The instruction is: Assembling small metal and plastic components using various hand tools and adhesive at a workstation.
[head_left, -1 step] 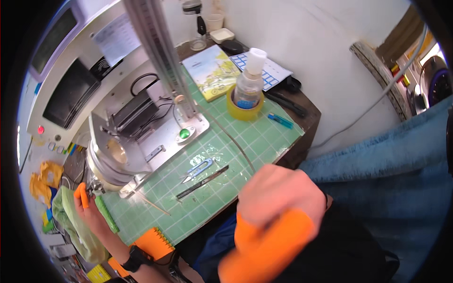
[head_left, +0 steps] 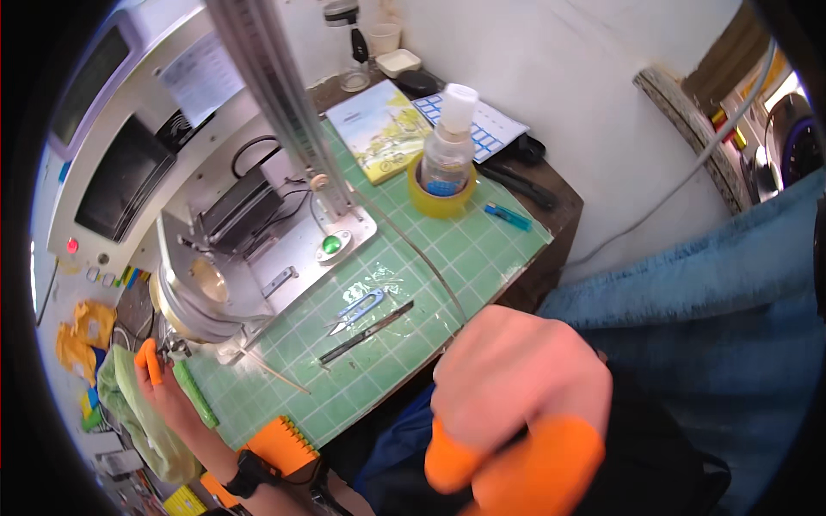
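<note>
My left hand [head_left: 155, 370], with orange covers on its fingertips, is at the lower left of the machine [head_left: 284, 258]. Its fingers bend close together beside a small metal fitting [head_left: 176, 347]; what lies between them is too small to make out. Large in the foreground, my right hand [head_left: 520, 378] is curled, knuckles up, past the table's front edge. Orange covers [head_left: 546, 464] on its fingers are blurred, and whatever it grips is hidden. A thin cord [head_left: 422, 256] runs from the machine's column towards this hand. Blue thread snips [head_left: 357, 311] and dark tweezers [head_left: 366, 333] lie between the hands.
On the green grid mat [head_left: 344, 391] stands a spray bottle [head_left: 449, 146] inside a yellow tape roll [head_left: 443, 202]. A picture-covered notebook [head_left: 379, 129] and a teal lighter-shaped object [head_left: 508, 217] lie nearby. An orange spiral notebook [head_left: 280, 451] is by my left forearm, beside a pale green cloth [head_left: 142, 413].
My right hand has shifted slightly right and down, its curled fingers turning. The whole view has moved a little. My left hand stays at the fitting.
</note>
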Motion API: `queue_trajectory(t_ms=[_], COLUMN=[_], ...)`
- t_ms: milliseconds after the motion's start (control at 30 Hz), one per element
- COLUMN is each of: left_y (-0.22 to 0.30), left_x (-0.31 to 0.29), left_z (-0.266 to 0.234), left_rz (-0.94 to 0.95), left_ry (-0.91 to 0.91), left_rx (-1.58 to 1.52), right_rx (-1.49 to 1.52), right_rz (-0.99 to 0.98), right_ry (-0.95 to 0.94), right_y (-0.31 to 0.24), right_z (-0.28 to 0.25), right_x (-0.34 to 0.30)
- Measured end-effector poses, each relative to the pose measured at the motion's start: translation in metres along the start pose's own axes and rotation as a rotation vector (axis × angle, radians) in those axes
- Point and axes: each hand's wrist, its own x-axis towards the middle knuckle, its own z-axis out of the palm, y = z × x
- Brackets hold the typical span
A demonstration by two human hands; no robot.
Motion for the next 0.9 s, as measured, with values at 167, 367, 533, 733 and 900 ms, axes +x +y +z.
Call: queue_trajectory(t_ms=[167,367,533,733,900], left_y=[0.002,-0.002,-0.003,-0.009,-0.010], left_x=[-0.004,-0.003,-0.001,0.004,0.002], left_z=[-0.012,-0.018,-0.020,-0.017,-0.026], left_rz=[-0.007,-0.012,-0.018,-0.013,-0.031], left_ry=[-0.009,0.001,0.027,0.019,0.053], left_rx=[-0.009,-0.032,-0.045,-0.027,-0.015], right_rx=[0.062,0.100,0.138,0.141,0.111], right_rz=[-0.029,-0.036,-0.010,-0.009,-0.091], right_ry=[0.278,0.444,0.570,0.654,0.624], right_y=[-0.021,-0.035,-0.046,-0.052,-0.035], right_z=[0.004,0.020,0.028,-0.006,-0.063], right_x=[-0.014,-0.044,-0.065,-0.058,-0.004])
